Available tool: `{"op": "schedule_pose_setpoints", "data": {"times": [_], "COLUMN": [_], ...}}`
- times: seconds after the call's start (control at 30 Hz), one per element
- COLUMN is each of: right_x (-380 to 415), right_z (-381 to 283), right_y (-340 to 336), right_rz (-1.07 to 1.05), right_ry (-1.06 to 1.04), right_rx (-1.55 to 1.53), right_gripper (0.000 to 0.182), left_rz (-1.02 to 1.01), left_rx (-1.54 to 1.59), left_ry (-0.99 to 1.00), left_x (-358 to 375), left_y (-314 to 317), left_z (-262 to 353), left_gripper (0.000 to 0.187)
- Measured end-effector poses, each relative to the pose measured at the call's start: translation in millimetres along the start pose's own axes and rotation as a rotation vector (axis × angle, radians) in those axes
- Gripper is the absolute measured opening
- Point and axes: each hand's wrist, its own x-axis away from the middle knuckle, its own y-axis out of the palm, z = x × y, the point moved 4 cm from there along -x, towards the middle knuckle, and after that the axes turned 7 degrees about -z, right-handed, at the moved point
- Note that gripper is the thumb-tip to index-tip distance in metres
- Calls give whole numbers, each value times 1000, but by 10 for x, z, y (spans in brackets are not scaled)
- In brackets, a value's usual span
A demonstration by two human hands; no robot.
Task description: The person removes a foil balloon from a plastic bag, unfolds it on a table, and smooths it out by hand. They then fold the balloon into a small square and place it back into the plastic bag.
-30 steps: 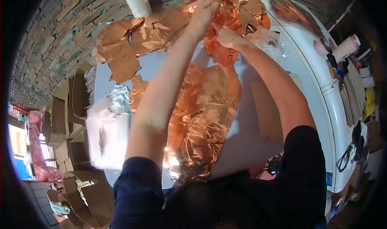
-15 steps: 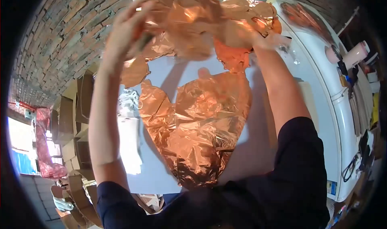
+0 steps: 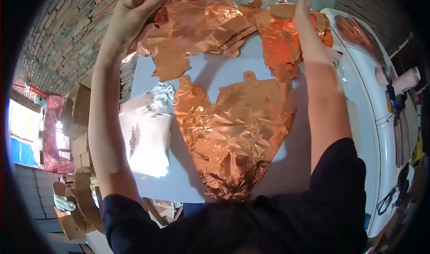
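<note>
A large crinkled copper-coloured foil piece lies on the pale table in front of my body, with a small tab at its upper edge. At the upper left, my left hand is closed, thumb and fingers pinched on the edge of a heap of copper foil. My right hand is raised at the upper right, beside an orange-copper foil piece; its fingers are foreshortened and what they hold, if anything, is hidden. White printed plastic bags lie left of the large foil piece.
Cardboard boxes stand at the left beside the brick wall. A white rounded surface runs along the right, with a pink roll and dark tools beyond it. A pale glove rests at the lower left.
The foil between my hands has come down onto the heap at the back. My left hand has moved up and left, my right hand up. The whole view has shifted a little.
</note>
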Motion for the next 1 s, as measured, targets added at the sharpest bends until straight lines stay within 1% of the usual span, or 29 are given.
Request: {"op": "schedule_pose_setpoints", "data": {"times": [0.07, 0.13, 0.17, 0.2, 0.23, 0.3, 0.33, 0.37, 0.43, 0.47, 0.5, 0.53, 0.57, 0.6, 0.63, 0.67, 0.7, 0.77, 0.8, 0.83, 0.9, 0.97, 1.0], "right_x": [387, 120, 30, 219, 654, 1473, 1846, 2182, 2711, 2749, 2748, 2776, 2806, 2748, 2660, 2453, 2293, 2393, 2474, 2576, 2780, 2411, 2336], "right_z": [-573, -465, -436, -632, -1000, -1474, -1544, -1637, -1742, -1802, -1956, -1936, -1915, -1872, -1810, -1574, -1384, -1637, -1819, -1960, -2118, -1663, -1433], "right_y": [82, 130, 152, 246, 385, 545, 598, 656, 722, 710, 692, 648, 602, 478, 337, 255, 222, 108, 66, 53, 81, 160, 203], "right_rz": [-172, -227, -247, -346, -445, -724, -889, -960, -1094, -1079, -1056, -1039, -1021, -996, -959, -1034, -1102, -1107, -1107, -1067, -988, -1159, -1250], "right_ry": [-123, -255, -322, -364, -402, -178, 91, -59, -357, -321, -277, -223, -169, -117, -58, 55, 164, 166, 165, 203, 282, 19, -122], "right_rx": [114, 587, 824, 773, 720, 432, 191, 196, 200, 463, 725, 728, 730, 476, 226, 80, -68, -125, -154, -121, -52, 276, 471], "right_gripper": [71, 73, 75, 75, 76, 77, 78, 73, 65, 57, 50, 44, 39, 35, 33, 32, 40, 36, 35, 33, 30, 26, 25], "left_rz": [-99, -196, -187, -178, -170, -142, -147, -152, -186, -206, -213, -222, -134, -51, -110, -169, -226, -230, -283, -260, -239, -184, -184], "left_rx": [-62, -112, -101, -90, -78, -97, -90, -82, -150, -181, -206, -227, -157, -92, -113, -133, -155, -157, -130, 46, -3, 316, 351], "left_ry": [-31, -73, -109, -146, -186, -136, -113, -95, 32, 90, -56, -206, -136, -59, -185, -309, -426, -376, -495, -509, -645, -744, -785], "left_x": [111, 241, 277, 309, 352, 426, 483, 560, 546, 584, 700, 831, 960, 1094, 1266, 1493, 1704, 2097, 2266, 2440, 2833, 3201, 3339], "left_y": [115, 188, 168, 147, 136, 198, 250, 274, 146, 116, 171, 255, 223, 192, 185, 203, 212, 290, 299, 422, 661, 1097, 1313], "left_z": [157, 323, 314, 270, 221, 306, 408, 467, 404, 357, 410, 567, 573, 579, 542, 571, 588, 420, 328, 265, 163, 82, 67], "left_gripper": [27, 26, 26, 26, 25, 28, 28, 29, 30, 31, 38, 45, 39, 33, 33, 34, 34, 32, 29, 24, 24, 20, 17]}}
